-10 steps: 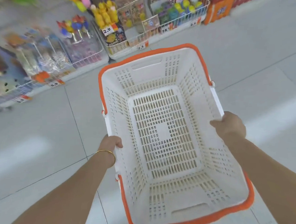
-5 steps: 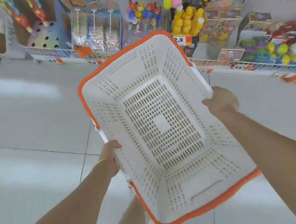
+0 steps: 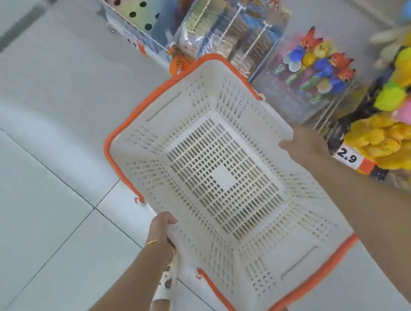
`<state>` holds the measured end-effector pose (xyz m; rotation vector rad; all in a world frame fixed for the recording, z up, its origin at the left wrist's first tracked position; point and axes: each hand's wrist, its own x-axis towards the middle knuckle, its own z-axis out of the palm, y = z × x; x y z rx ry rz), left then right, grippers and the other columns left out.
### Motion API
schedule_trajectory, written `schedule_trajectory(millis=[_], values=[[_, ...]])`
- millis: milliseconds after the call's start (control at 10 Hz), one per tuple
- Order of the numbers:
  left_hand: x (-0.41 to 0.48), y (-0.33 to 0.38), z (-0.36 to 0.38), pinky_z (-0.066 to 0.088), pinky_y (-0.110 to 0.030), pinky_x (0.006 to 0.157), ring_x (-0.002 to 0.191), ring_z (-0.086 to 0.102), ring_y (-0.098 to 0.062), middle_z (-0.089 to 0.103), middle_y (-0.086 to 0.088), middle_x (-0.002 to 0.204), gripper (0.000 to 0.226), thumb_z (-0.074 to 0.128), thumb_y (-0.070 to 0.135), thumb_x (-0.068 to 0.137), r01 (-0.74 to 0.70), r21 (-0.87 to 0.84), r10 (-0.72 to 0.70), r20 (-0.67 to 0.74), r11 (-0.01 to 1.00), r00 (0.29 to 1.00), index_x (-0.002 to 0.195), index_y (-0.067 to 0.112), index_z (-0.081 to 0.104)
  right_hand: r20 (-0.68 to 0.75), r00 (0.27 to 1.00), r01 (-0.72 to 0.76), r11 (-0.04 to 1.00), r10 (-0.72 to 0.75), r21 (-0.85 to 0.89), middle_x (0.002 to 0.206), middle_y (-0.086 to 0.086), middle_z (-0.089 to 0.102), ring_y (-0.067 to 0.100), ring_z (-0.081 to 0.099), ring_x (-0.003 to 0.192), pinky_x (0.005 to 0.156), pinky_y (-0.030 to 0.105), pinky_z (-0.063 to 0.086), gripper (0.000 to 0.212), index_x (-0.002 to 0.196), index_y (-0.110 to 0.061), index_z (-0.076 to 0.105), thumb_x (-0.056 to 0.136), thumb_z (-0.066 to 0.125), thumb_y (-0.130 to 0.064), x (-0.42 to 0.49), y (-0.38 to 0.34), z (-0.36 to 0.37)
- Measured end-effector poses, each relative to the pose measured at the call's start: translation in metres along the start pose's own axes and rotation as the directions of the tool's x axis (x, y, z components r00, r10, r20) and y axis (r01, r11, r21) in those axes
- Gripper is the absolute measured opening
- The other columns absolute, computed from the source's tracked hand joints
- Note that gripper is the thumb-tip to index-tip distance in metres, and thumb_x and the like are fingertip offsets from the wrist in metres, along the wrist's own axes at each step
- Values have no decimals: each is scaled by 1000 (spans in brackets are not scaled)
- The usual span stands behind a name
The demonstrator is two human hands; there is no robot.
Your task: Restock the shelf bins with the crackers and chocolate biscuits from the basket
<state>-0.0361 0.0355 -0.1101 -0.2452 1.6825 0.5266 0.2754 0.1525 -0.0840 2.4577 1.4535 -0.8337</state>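
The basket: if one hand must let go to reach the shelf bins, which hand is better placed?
Right, probably. The right hand grips the basket rim on the side next to the yellow toys; the left hand holds the rim over open floor.

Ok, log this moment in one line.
basket: empty | left hand: grips left rim | right hand: grips right rim | toy bins: ahead right
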Motion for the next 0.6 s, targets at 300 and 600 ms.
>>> schedule_trajectory(millis=[300, 600], values=[[39, -9, 59, 44, -29, 71, 82, 53, -30, 53, -7, 105, 87, 58, 21, 40, -56, -86, 51, -68, 995, 996, 126, 6, 49, 74, 990, 119, 993, -121, 20, 117, 19, 61, 37, 57, 107, 80, 38, 44, 36, 117, -5, 54, 89, 64, -25, 97, 7, 7], [-51, -5, 48, 36, -36, 98, 124, 44, -32, 41, -13, 141, 60, 53, 13, 89, -164, 42, 167, -82, 985, 982, 144, 11, 30, 118, 944, 330, 907, -309, -263, 143, 16, 35, 36, 38, 126, 97, 46, 38, 59, 143, -12, 25, 93, 54, -20, -20, -63, -25]])
